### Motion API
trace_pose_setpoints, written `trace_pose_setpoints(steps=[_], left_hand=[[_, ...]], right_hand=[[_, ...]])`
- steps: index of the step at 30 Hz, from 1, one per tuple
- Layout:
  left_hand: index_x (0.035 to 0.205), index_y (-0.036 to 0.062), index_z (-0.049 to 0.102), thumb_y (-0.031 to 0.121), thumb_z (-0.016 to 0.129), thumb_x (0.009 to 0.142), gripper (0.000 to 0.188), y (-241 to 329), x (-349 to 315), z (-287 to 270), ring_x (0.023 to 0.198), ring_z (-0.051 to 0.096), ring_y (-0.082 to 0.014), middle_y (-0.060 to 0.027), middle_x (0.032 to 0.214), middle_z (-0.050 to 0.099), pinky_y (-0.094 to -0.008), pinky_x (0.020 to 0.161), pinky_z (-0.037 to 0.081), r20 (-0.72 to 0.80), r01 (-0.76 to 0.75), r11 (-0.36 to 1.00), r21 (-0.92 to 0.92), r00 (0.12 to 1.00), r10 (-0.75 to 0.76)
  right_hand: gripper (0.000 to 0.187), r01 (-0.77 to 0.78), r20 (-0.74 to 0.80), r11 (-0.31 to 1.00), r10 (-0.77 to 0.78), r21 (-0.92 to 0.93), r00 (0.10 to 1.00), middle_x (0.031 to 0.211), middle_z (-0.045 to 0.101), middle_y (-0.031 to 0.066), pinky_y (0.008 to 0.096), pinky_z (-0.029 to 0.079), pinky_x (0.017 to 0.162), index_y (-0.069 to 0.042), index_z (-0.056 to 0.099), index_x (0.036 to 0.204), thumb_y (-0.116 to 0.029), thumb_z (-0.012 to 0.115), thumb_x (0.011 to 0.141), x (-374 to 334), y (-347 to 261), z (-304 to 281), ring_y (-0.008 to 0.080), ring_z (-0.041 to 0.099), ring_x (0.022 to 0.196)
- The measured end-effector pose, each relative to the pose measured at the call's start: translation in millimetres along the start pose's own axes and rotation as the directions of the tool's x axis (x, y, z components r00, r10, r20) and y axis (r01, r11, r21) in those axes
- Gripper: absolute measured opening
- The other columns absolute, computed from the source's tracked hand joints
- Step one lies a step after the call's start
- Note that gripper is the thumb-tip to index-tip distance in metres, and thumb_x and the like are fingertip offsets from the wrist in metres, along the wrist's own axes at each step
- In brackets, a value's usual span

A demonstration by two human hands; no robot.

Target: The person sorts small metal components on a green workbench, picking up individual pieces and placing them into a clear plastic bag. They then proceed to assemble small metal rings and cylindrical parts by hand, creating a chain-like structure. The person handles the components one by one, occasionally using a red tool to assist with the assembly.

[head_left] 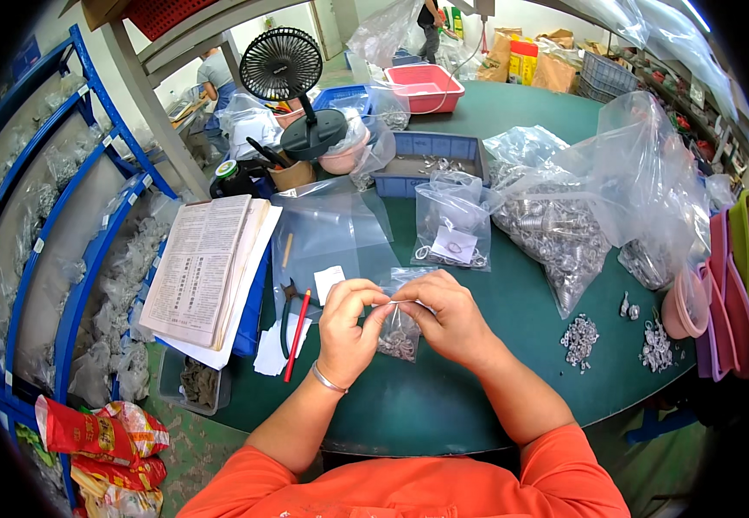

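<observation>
A small clear plastic bag [399, 344] with grey metal pieces at its bottom lies at the near side of the green table. My left hand [346, 332] and my right hand [450, 318] meet over its upper edge, thumbs and forefingers pinched along it. To the left of my hands are a red pencil [298, 335], dark-handled pliers [286, 315] and white slips of paper [330, 281]. Beyond them a larger clear bag [452, 223] holds a white label and some rings. Small metal parts [579, 342] form a loose pile to the right.
An open book [197, 268] rests on a blue tray at the left. Farther back stand a black fan [314, 129], a blue bin [431, 162] and a red basin [426, 86]. Big bags of metal parts [556, 229] occupy the right; blue shelving [102, 233] lines the left.
</observation>
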State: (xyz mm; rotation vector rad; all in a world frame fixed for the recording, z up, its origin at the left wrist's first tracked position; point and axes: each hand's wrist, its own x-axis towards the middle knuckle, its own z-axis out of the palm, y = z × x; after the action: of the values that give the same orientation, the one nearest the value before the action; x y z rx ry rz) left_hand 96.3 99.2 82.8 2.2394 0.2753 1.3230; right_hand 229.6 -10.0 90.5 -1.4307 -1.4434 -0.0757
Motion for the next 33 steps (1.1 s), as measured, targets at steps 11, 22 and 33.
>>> trace_pose_setpoints(steps=[11, 22, 33], left_hand=[[0.083, 0.0026, 0.063, -0.005, 0.075, 0.071, 0.019, -8, 16, -10, 0.076, 0.059, -0.0302, -0.0102, 0.08, 0.064, -0.0373, 0.071, 0.048, 0.172, -0.15, 0.988, -0.026, 0.973, 0.152], [0.116, 0.006, 0.064, 0.023, 0.082, 0.075, 0.048, -55, 16, -27, 0.102, 0.057, -0.0299, -0.0114, 0.114, 0.059, -0.0348, 0.083, 0.05, 0.582, -0.022, 0.983, 0.18, 0.808, -0.088], [0.116, 0.0048, 0.059, 0.02, 0.069, 0.089, 0.033, -74, 16, 1, 0.119, 0.05, -0.0351, -0.0194, 0.134, 0.048, -0.0401, 0.101, 0.041, 0.565, -0.05, 0.993, 0.103, 0.825, -0.018]], right_hand=[[0.025, 0.179, 0.06, 0.933, -0.169, -0.313, 0.984, 0.089, 0.066, 0.0046, 0.0364, 0.043, 0.076, -0.008, 0.066, 0.099, 0.001, 0.062, 0.076, 1, -3, -1, 0.0257, 0.059, 0.087], [0.013, -0.029, -0.299, 0.946, -0.073, -0.322, 0.951, 0.082, 0.06, 0.0099, 0.0373, 0.045, 0.073, -0.005, 0.071, 0.087, 0.002, 0.069, 0.076, 9, 14, -21, 0.0269, 0.058, 0.081], [0.012, -0.383, -0.121, 0.92, 0.391, 0.086, 0.912, 0.08, 0.068, 0.0153, 0.033, 0.052, 0.065, -0.001, 0.068, 0.097, -0.005, 0.064, 0.086, -1, 25, -9, 0.0258, 0.066, 0.068]])
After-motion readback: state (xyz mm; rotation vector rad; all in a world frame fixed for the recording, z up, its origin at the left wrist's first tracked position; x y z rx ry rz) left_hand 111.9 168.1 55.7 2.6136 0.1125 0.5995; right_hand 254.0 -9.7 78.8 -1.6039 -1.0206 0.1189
